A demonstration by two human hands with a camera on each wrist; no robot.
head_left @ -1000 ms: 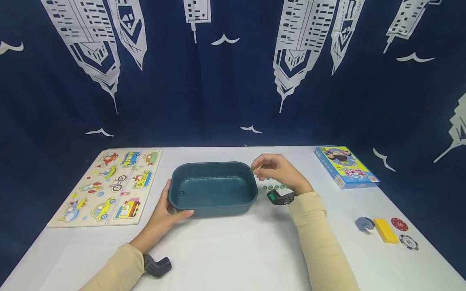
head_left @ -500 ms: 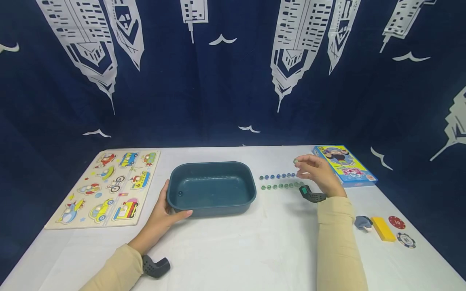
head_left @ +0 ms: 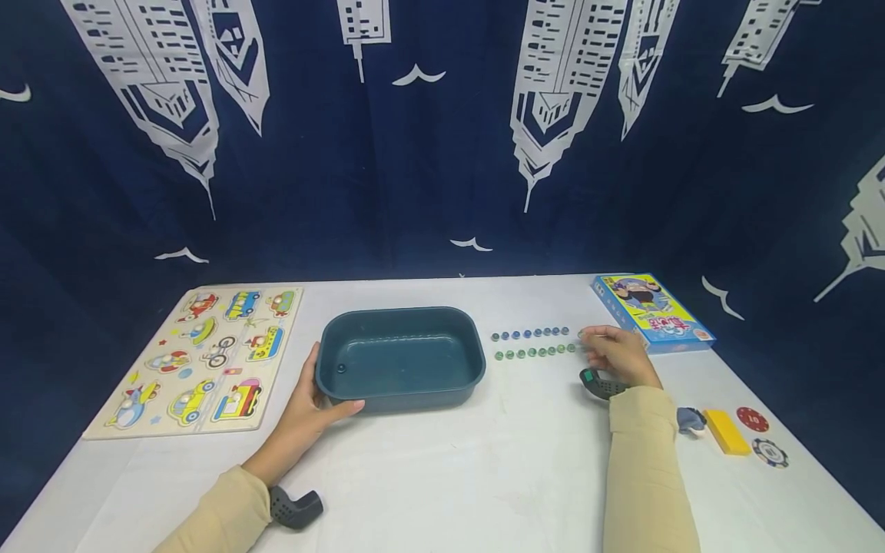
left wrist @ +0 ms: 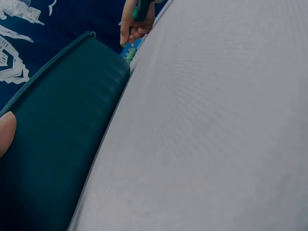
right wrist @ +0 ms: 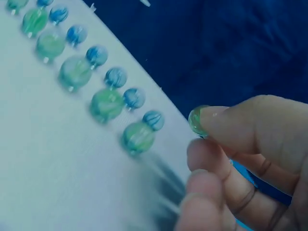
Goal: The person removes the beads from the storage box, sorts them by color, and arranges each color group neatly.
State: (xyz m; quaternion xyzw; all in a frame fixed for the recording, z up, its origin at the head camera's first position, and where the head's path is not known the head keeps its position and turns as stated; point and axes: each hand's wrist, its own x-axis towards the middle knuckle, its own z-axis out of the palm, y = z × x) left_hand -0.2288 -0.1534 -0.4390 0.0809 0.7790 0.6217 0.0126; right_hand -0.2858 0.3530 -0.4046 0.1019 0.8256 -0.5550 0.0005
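My left hand grips the left end of a dark teal plastic bin, thumb against its front wall. The left wrist view shows that thumb on the bin's side. Right of the bin, my right hand pinches a green glass marble between thumb and fingers. The hand is just past the right end of two rows of marbles: blue marbles behind and green marbles in front. In the right wrist view the held marble is apart from the rows, partly covered by the fingertips.
A wooden picture puzzle board lies to the left. At the back right is a blue and yellow box. A yellow block, a grey-blue item, a red chip and a white-and-black chip lie at the right.
My right hand has moved from the bin's right rim to the far end of the marble rows, then lowered slightly, the green marble still pinched. My left hand stays on the bin.
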